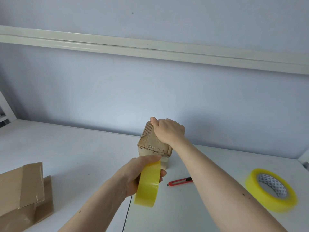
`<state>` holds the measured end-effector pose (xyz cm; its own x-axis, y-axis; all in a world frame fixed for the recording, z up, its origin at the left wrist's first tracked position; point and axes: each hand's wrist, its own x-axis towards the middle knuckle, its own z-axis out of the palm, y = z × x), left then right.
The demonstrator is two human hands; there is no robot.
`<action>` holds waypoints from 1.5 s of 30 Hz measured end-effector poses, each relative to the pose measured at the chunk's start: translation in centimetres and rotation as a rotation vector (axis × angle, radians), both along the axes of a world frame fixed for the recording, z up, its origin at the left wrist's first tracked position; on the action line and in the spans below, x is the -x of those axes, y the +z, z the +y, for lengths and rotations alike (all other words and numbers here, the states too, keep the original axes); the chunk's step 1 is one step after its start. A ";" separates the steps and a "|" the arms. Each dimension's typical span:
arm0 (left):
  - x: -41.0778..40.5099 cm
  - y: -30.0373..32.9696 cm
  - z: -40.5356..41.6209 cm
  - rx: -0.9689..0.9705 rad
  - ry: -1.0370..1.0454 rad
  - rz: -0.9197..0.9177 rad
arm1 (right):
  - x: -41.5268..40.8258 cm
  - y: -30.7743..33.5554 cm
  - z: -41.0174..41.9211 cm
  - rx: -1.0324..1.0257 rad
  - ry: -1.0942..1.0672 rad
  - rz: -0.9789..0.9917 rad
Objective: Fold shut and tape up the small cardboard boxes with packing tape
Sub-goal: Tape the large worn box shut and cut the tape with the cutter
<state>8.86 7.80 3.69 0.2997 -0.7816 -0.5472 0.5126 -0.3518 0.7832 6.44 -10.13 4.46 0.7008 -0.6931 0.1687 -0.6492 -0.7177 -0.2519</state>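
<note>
Box (154, 144) gripped, tape roll (148, 183) at near edge

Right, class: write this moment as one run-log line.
left hand: grips yellow tape roll | right hand: holds small cardboard box on table | red utility knife: untouched

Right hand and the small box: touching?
Touching. In the head view the right hand lies on top of the small box, its thumb pressed along the top edge, with no gap showing; the left hand grips a tape roll.
</note>
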 end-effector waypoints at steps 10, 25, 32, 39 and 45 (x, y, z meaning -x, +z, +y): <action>-0.2 -0.8 -0.7 0.056 0.088 -0.202 | -0.7 0.0 -1.0 -0.002 -0.007 0.020; -1.6 -0.5 -3.1 0.138 0.078 -0.178 | -1.8 0.1 -3.4 -0.071 -0.058 0.111; -2.3 -0.4 -4.5 0.119 0.083 -0.160 | -2.2 -0.3 -4.4 -0.093 -0.068 -0.022; -3.2 -1.6 -5.5 0.074 0.111 -0.193 | -2.1 0.3 -3.2 0.207 0.040 -0.100; -3.3 -1.5 -5.6 0.101 0.137 -0.179 | -1.2 0.6 -3.1 -0.004 0.091 -0.086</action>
